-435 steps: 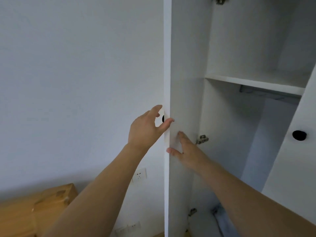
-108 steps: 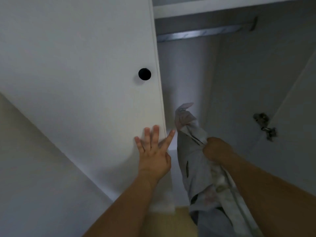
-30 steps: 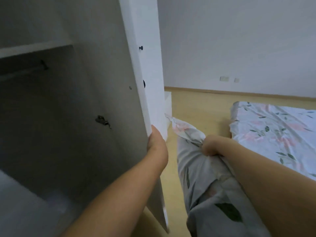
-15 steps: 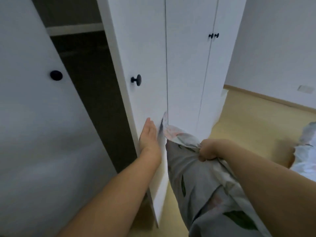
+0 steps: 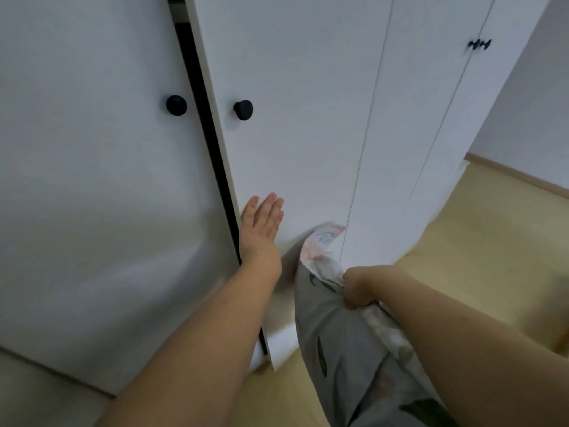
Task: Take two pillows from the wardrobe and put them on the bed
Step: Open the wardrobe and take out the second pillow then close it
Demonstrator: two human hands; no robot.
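My right hand (image 5: 358,288) grips a grey pillow (image 5: 341,343) with a leaf and flower print by its upper edge; the pillow hangs down toward the bottom of the view. My left hand (image 5: 261,223) lies flat with straight fingers against the right wardrobe door (image 5: 292,134), low down near its left edge. That white door stands almost closed, with a narrow dark gap (image 5: 212,149) between it and the left door (image 5: 92,180). Only one pillow is in view. The bed is out of view.
Both doors carry black round knobs (image 5: 244,110). Further white wardrobe doors (image 5: 431,118) with small black knobs run to the right. Light wooden floor (image 5: 477,257) spreads on the right, below a white wall with a skirting board.
The right door has swung nearly closed under my left hand, leaving only a thin dark gap. My view turned toward the door fronts. My right hand kept its grip on the pillow.
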